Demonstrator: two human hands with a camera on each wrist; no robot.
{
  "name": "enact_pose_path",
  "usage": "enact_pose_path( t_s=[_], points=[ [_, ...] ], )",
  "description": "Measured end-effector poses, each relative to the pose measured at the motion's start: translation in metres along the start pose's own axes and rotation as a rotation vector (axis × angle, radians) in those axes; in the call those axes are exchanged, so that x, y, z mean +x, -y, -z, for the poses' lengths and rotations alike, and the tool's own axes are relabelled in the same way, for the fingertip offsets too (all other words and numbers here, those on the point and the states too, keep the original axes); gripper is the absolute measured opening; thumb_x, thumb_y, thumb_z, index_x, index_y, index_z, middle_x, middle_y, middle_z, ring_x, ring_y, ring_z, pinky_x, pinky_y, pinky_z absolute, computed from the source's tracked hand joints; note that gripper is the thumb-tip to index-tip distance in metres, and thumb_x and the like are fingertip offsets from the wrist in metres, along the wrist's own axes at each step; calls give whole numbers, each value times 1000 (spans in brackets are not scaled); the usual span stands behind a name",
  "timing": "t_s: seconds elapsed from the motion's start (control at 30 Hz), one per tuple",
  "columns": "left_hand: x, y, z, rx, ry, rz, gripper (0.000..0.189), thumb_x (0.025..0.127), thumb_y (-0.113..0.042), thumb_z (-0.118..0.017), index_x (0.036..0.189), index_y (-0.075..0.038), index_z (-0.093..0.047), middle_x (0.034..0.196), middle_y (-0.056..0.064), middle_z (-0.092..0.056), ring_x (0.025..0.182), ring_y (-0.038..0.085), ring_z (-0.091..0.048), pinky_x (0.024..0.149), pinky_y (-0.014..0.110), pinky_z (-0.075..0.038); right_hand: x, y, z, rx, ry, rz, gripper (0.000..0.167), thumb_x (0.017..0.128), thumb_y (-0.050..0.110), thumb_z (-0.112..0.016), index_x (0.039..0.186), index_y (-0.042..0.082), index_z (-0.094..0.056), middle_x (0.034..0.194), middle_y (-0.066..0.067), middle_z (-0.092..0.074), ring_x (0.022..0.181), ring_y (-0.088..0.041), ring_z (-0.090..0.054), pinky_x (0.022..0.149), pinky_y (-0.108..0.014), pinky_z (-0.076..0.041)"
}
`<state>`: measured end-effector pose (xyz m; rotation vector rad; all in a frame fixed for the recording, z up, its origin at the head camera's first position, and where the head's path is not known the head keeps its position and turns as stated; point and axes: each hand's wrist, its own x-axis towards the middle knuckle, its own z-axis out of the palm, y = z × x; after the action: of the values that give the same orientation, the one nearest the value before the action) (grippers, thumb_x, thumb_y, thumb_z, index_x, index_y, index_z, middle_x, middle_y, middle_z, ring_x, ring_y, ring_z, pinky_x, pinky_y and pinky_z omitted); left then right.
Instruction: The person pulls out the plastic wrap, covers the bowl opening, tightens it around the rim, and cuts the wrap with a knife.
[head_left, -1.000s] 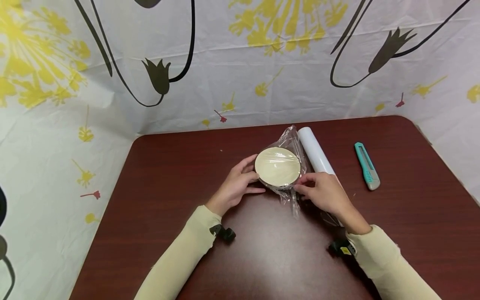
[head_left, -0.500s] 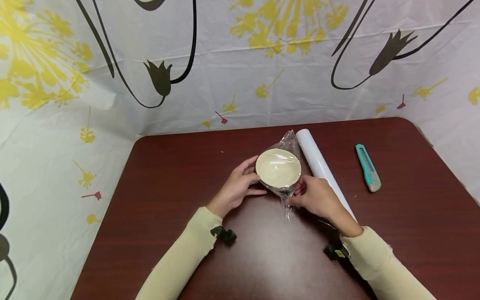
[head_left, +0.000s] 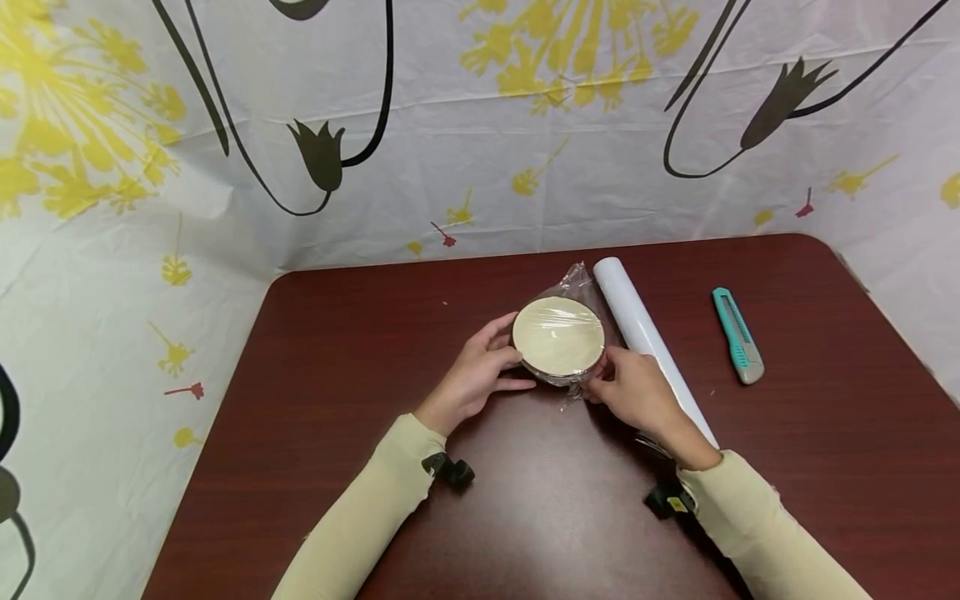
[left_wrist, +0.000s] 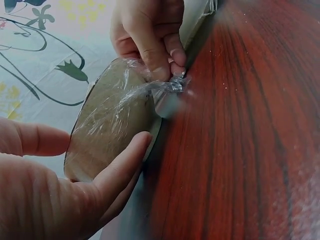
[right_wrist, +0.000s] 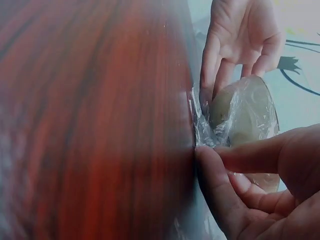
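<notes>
A round bowl [head_left: 558, 336] with a cream inside sits on the table, and clear plastic wrap [head_left: 577, 282] is stretched across its top. On the bowl's left side, my left hand [head_left: 474, 368] holds it, thumb toward the near side and fingers spread around the wall. My right hand [head_left: 637, 390] is at the near right edge, pinching a gathered end of the wrap between thumb and fingertips. The right wrist view shows that bunched plastic wrap [right_wrist: 206, 129] low beside the bowl, right at the thumb and index finger. A loose corner of wrap sticks out behind the bowl.
Just right of the bowl a long white roll [head_left: 645, 329] lies slanted, partly behind my right hand. Farther right is a teal and grey box cutter [head_left: 738, 337]. The dark red wooden table [head_left: 360, 350] ends at a patterned cloth backdrop [head_left: 420, 167].
My right hand shifts slightly left and down, then gathers in the dangling near end of the wrap, which now looks shorter. My left hand and the bowl stay nearly still.
</notes>
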<state>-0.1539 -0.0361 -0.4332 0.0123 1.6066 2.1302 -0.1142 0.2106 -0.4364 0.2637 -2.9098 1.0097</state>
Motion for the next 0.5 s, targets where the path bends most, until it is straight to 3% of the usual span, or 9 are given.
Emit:
enact_pose_path(
  t_s=[0.27,0.5],
  points=[
    [1,1,1,9,3,-1,75,99,13,-54,169,-8,-39,153,28,-52,107,29,-67,94,59,-64,-1,2,-2,58,74,-78,19,93,8,-79,89,8,-60,64,6,-70,62,-12,-71,62,-35,-54],
    [2,2,2,12,1,-7,74,99,13,-54,169,-8,-41,149,27,-55,105,28,-68,93,60,-65,-1,4,7,48,96,-66,17,93,12,-78,85,12,-63,63,7,-69,61,-10,-67,58,-33,-49]
  ],
)
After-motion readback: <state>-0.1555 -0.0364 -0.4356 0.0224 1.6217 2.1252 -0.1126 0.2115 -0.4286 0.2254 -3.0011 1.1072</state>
